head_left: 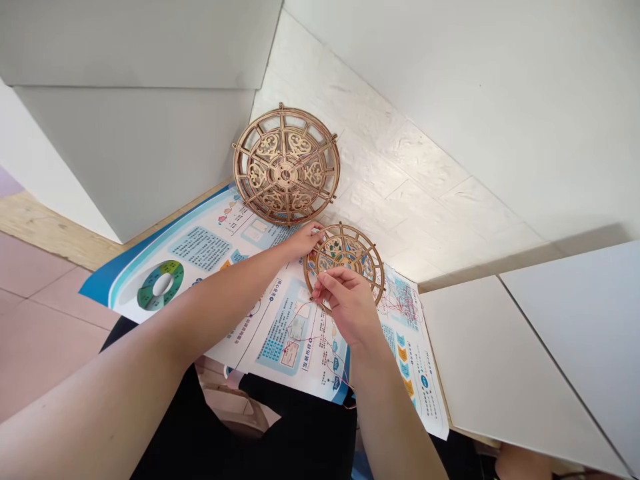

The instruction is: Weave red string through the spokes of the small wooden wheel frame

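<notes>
With its fingers on the upper left rim of a round, openwork wooden wheel [344, 248], my left hand [303, 241] keeps the wheel tilted over a printed sheet. The wheel has spokes and scroll-cut panels. My right hand [349, 303] is in front of the wheel's lower part, thumb and fingers pinched together on a thin red thread [299, 311]. Loops of the thread hang below this hand across the sheet. The pinching fingertips partly cover the wheel's lower left side. A larger wooden wheel [285, 172] of similar pattern stands behind, leaning on the wall.
The printed sheet [200, 250] covers the surface under my hands. A tangle of red thread [404, 307] lies at its right. A white cabinet [145, 133] rises at the left, white panels [530, 353] are at the right, and a pale wall [380, 147] closes the back.
</notes>
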A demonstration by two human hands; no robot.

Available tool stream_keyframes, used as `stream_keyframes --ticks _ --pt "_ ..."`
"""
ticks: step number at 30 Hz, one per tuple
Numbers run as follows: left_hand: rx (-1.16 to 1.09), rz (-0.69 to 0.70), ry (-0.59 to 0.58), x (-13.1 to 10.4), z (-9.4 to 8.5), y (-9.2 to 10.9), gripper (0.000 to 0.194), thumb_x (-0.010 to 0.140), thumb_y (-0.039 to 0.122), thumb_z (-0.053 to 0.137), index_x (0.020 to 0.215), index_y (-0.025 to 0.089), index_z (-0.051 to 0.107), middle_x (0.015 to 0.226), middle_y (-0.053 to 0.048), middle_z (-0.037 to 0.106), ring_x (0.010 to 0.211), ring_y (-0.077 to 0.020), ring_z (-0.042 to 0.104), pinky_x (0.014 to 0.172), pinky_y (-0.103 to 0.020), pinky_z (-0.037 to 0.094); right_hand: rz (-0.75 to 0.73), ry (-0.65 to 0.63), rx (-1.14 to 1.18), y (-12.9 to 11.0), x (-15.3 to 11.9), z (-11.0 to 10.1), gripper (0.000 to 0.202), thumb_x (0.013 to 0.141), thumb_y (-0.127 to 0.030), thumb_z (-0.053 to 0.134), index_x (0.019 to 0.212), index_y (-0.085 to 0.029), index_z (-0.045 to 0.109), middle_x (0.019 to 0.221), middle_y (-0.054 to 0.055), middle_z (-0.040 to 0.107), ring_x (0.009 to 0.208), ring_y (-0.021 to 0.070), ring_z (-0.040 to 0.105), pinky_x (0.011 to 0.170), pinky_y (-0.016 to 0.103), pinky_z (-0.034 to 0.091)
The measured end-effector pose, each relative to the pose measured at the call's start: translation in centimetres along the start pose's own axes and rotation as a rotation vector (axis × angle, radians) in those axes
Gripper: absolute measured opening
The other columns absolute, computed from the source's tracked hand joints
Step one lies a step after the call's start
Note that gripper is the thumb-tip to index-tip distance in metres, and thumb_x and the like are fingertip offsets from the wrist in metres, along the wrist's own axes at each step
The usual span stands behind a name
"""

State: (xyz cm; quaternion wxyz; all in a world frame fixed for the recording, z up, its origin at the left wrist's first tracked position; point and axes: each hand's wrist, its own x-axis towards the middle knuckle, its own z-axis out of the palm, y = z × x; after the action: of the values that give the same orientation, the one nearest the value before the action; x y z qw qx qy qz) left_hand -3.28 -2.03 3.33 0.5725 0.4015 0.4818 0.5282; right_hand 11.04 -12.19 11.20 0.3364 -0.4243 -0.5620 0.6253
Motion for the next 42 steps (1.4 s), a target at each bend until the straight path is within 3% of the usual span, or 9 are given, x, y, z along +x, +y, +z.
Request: stream_keyframes --ticks 5,8,13,16,22,27,33,39,42 --pt "-0.037 -0.002 0.002 0.9 0.0 -0.8 0.007 0.102 0.027 0.05 0.104 0.02 0.05 0.08 0.001 0.059 0.044 -0.0077 0.049 0.047 -0.021 0.041 -0.275 0.259 -0.573 1.1 4.0 -5.0 0.02 0.076 -0.037 0.077 0.085 -0.019 0.077 0.079 0.005 0.073 0.073 0.0197 0.067 0.075 0.034 0.055" --pt "-0.059 -0.017 0.014 1.3 0.3 -1.1 0.007 0.1 0.027 0.052 0.101 0.021 0.05 0.077 0.001 0.06 0.044 -0.0086 0.049 0.047 -0.02 0.041 -0.374 0.364 -0.771 2.2 6.6 -7.6 0.022 0.078 -0.038 0.074 0.088 -0.019 0.079 0.084 0.006 0.075 0.075 0.022 0.069 0.077 0.037 0.055" --pt "-0.021 -0.022 0.026 1.1 0.6 -0.9 0.009 0.095 0.016 0.052 0.103 0.02 0.051 0.072 0.001 0.06 0.047 -0.0113 0.052 0.047 -0.022 0.042 -0.722 0.379 -0.905 5.3 8.6 -7.8 0.024 0.092 -0.032 0.059 0.092 -0.019 0.079 0.094 0.008 0.075 0.087 0.0224 0.069 0.083 0.038 0.055" --pt "0.01 -0.001 0.003 0.8 0.6 -0.7 0.023 0.089 0.009 0.053 0.11 0.02 0.051 0.07 0.002 0.059 0.049 -0.0121 0.053 0.049 -0.022 0.044 -0.803 0.323 -0.949 6.5 8.8 -7.1 0.024 0.095 -0.029 0.056 0.097 -0.021 0.079 0.092 0.008 0.074 0.083 0.0209 0.068 0.079 0.036 0.055" --pt "0.122 0.027 -0.111 0.7 0.7 -0.6 0.034 0.086 0.01 0.056 0.119 0.019 0.051 0.066 0.003 0.057 0.049 -0.0117 0.053 0.05 -0.021 0.042 -0.838 0.269 -0.93 6.9 8.7 -7.5 0.026 0.097 -0.023 0.053 0.105 -0.023 0.078 0.093 0.007 0.068 0.082 0.0184 0.063 0.073 0.033 0.053" --pt "0.137 0.069 -0.172 0.8 0.7 -1.1 0.042 0.083 0.015 0.059 0.124 0.02 0.052 0.067 0.004 0.055 0.054 -0.0118 0.054 0.054 -0.022 0.044 -0.816 0.323 -0.905 6.9 8.6 -7.8 0.025 0.096 -0.022 0.053 0.101 -0.025 0.078 0.092 0.006 0.065 0.085 0.0189 0.062 0.075 0.034 0.053" --pt "0.103 0.111 -0.254 0.6 0.7 -0.9 0.031 0.075 0.017 0.06 0.105 0.017 0.065 0.08 0.001 0.055 0.067 -0.0112 0.054 0.059 -0.021 0.047 -0.662 0.361 -0.793 6.4 8.4 -8.1 0.03 0.088 -0.02 0.056 0.117 -0.019 0.065 0.089 0.005 0.068 0.074 0.0198 0.061 0.075 0.035 0.053" --pt "0.049 0.028 -0.22 0.2 1.0 -0.4 0.025 0.073 0.018 0.059 0.096 0.014 0.068 0.086 -0.004 0.062 0.073 -0.0141 0.06 0.064 -0.025 0.051 -0.632 0.368 -0.802 6.1 8.1 -8.7 0.016 0.083 -0.019 0.055 0.081 -0.02 0.071 0.09 0.006 0.07 0.082 0.0209 0.064 0.077 0.035 0.053" --pt "0.045 0.005 -0.223 0.0 1.2 -0.2 0.035 0.074 0.017 0.06 0.108 0.015 0.066 0.084 -0.003 0.062 0.072 -0.015 0.061 0.063 -0.025 0.051 -0.582 0.437 -0.74 5.9 8.3 -9.7 0.018 0.084 -0.023 0.058 0.08 -0.021 0.075 0.092 0.006 0.073 0.085 0.0219 0.067 0.082 0.036 0.054"
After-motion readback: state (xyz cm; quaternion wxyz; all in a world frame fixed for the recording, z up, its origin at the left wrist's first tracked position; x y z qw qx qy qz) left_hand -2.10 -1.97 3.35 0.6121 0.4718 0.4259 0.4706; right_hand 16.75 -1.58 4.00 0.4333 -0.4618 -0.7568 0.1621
